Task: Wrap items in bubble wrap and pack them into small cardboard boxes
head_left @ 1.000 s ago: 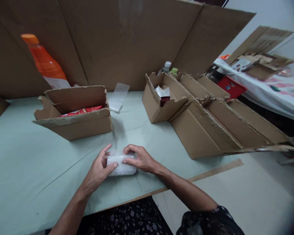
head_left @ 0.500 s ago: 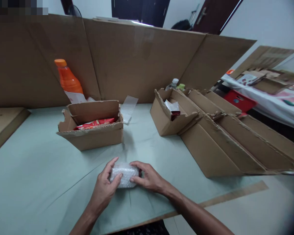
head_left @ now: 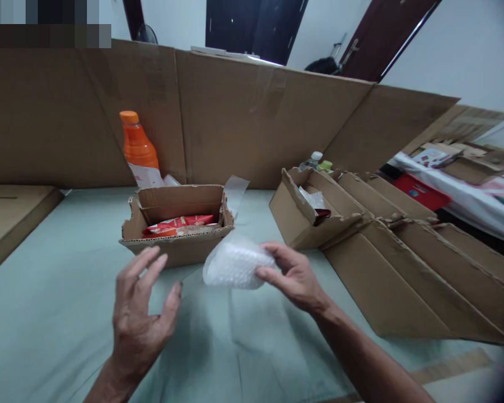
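Note:
A bubble-wrapped package (head_left: 235,264) is pinched at its right end by my right hand (head_left: 296,277), held up above the table. What is inside the wrap cannot be made out. My left hand (head_left: 140,305) is apart from it on the left, fingers spread and holding nothing. Just behind the package stands a small open cardboard box (head_left: 178,250) with red packets (head_left: 180,224) in it. An orange bottle (head_left: 139,148) with a white label is behind that box.
Several open cardboard bins (head_left: 386,274) stand in rows on the right, one holding a silvery-white packet (head_left: 313,198). A tall cardboard panel (head_left: 235,123) closes off the back of the green-covered table (head_left: 84,246). A flat cardboard box (head_left: 17,218) lies at the left.
My right hand has lifted the bubble-wrapped package off the table toward the small box. My left hand has let go of it and moved left, opening. The camera view has shifted slightly.

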A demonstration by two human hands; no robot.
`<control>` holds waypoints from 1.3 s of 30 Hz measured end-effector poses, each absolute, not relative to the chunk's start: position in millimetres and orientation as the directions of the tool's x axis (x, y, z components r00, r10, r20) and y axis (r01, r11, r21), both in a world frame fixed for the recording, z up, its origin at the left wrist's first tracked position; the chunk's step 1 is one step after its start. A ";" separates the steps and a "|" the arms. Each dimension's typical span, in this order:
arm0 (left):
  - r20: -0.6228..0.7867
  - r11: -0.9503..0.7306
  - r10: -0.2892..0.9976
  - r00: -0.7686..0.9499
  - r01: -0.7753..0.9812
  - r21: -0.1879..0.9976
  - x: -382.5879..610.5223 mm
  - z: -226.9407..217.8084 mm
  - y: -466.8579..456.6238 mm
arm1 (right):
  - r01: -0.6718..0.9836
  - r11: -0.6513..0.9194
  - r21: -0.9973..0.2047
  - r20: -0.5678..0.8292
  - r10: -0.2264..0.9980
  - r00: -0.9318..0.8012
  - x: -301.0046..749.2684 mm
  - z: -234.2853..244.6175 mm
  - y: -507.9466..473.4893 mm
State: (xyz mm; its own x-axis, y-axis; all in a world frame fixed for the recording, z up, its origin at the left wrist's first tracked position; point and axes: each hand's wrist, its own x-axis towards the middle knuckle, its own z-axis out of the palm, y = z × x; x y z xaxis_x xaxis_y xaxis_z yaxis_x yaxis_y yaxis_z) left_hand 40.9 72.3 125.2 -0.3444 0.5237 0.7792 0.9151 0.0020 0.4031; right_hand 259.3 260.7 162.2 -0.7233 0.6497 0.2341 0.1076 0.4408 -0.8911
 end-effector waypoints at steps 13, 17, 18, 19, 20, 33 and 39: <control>0.839 0.035 0.508 -0.195 0.978 0.207 -12.0 115.7 80.2 | 0.097 0.825 -0.556 0.506 0.429 -0.749 137.6 223.4 326.8; 0.786 -0.003 0.596 -0.166 0.978 0.209 -15.1 124.4 74.8 | 0.081 0.810 -0.581 0.492 0.429 -0.757 122.9 210.8 325.8; 0.781 -0.012 0.606 -0.152 0.980 0.200 -16.3 126.3 74.3 | 0.084 0.808 -0.584 0.483 0.429 -0.763 122.5 208.7 325.4; 0.781 -0.021 0.609 -0.141 0.981 0.193 -17.2 127.7 74.0 | 0.090 0.809 -0.581 0.469 0.423 -0.775 122.9 207.5 325.0; 0.782 -0.030 0.608 -0.137 0.980 0.195 -17.8 128.4 74.0 | 0.097 0.814 -0.573 0.450 0.412 -0.792 123.7 207.5 324.4; 0.788 -0.030 0.584 -0.195 0.965 0.262 -15.5 119.9 74.7 | 0.130 0.991 0.037 -0.210 0.134 -0.968 82.3 221.1 289.2; 0.789 -0.044 0.585 -0.189 0.964 0.264 -17.8 116.6 75.6 | -0.005 0.998 0.059 -0.141 0.003 -0.990 77.2 218.3 290.0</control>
State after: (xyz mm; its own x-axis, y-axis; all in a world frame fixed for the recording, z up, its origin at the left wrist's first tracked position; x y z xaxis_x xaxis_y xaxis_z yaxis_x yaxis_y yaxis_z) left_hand -17.8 75.6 116.6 -0.1890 0.5852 0.7886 0.9635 -0.0444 0.2639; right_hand 77.2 290.0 218.3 -0.9900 0.0033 -0.1410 -0.0050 0.9983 0.0588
